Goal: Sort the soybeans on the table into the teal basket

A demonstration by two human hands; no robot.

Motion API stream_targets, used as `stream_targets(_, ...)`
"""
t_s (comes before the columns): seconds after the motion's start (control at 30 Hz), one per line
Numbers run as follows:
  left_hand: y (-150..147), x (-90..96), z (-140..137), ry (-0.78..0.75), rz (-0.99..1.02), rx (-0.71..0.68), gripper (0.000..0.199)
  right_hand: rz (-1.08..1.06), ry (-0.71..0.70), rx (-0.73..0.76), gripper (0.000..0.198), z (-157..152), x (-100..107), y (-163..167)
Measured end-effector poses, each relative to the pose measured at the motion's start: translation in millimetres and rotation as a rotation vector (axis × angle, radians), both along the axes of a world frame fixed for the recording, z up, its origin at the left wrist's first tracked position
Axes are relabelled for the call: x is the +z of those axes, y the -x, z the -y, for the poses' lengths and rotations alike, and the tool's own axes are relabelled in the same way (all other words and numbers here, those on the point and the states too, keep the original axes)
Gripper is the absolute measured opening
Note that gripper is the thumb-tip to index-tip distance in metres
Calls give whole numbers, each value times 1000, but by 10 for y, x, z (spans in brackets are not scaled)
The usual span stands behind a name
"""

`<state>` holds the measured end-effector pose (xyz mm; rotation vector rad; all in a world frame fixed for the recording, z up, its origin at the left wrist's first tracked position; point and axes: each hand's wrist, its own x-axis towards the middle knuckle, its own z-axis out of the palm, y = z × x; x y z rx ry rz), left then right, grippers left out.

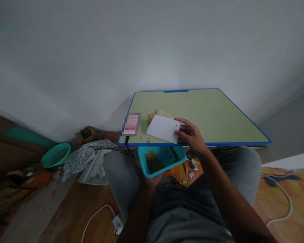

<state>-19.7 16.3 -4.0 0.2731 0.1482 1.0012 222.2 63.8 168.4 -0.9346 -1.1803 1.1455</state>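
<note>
Between thumb and fingers, my right hand [191, 135] pinches the right end of a white card [163, 128] over the table's near edge. Partly behind the card is a small heap of yellowish beans [150, 118] and paler grains [163, 113]; a few more lie near the edge. My left hand [153, 180] holds a turquoise plastic container [154, 174] from below, just under that edge, its fingers mostly hidden. Inside the container are yellowish beans [150, 156] and dark green small beans [155, 165], gathered toward the left.
The pale green table [205, 114] has a blue rim and stands by the wall. A pixelated pinkish object [131, 124] lies at its left. On the floor are a turquoise basin [57, 155], a checked cloth [88, 155], a box [86, 134] and a white cable [288, 199].
</note>
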Motion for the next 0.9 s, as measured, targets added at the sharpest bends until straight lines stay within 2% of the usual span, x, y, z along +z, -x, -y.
stream_targets(0.1,-2,13,-7,-16,-9,21,66,30,0,-8,62,8,2,-6)
stream_targets(0.23,-5,33,4,-31,-33,24,58,64,-16,-22,60,14,-12,-8)
stream_targets(0.43,-3,2,15,-19,-4,9,63,95,-23,-32,59,22,-2,-1)
stream_targets(0.67,-20,23,9,-77,3,-8,61,81,4,-9,61,41,29,7)
stream_targets(0.9,-24,78,5,-37,-15,15,60,99,-25,-14,57,28,17,-2)
